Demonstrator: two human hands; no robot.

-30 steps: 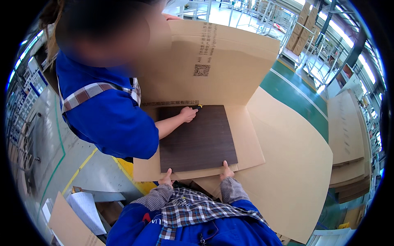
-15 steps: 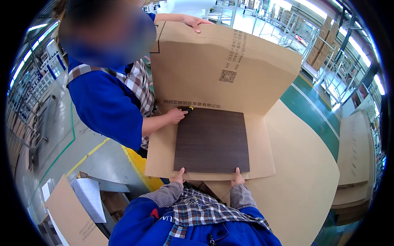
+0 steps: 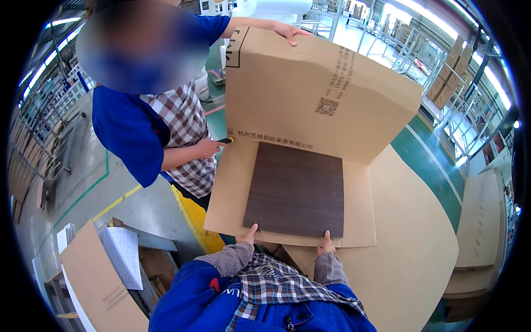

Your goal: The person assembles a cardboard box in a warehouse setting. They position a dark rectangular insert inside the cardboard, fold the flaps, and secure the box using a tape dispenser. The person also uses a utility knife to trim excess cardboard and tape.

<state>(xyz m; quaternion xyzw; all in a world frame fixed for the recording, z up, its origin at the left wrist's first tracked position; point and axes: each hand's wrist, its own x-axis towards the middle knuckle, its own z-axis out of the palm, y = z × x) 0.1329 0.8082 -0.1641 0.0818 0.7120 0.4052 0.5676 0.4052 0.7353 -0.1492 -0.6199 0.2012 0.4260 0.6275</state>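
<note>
A dark brown wood-grain panel (image 3: 296,191) lies flat on the bottom part of a folded cardboard sheet (image 3: 359,205). My left hand (image 3: 246,235) grips the near edge toward its left corner, thumb on top of the panel. My right hand (image 3: 326,243) does the same near the right corner. The fingers of both hands are hidden under the edge. Behind the panel, the printed cardboard flap (image 3: 310,83) stands upright. A co-worker's hand (image 3: 291,33) holds its top edge, and their other hand (image 3: 208,148) holds a black-and-yellow utility knife (image 3: 225,140).
A large cardboard sheet (image 3: 409,221) spreads beneath and to the right. Stacked cardboard (image 3: 475,210) stands at the far right. At lower left are a leaning cardboard piece (image 3: 99,276) and written paper sheets (image 3: 123,254). The co-worker (image 3: 130,127) stands at the left.
The co-worker's knife hand has drawn back left, away from the panel's far corner. Panel and cardboard appear shifted slightly right in view; my hands keep hold of the near edge.
</note>
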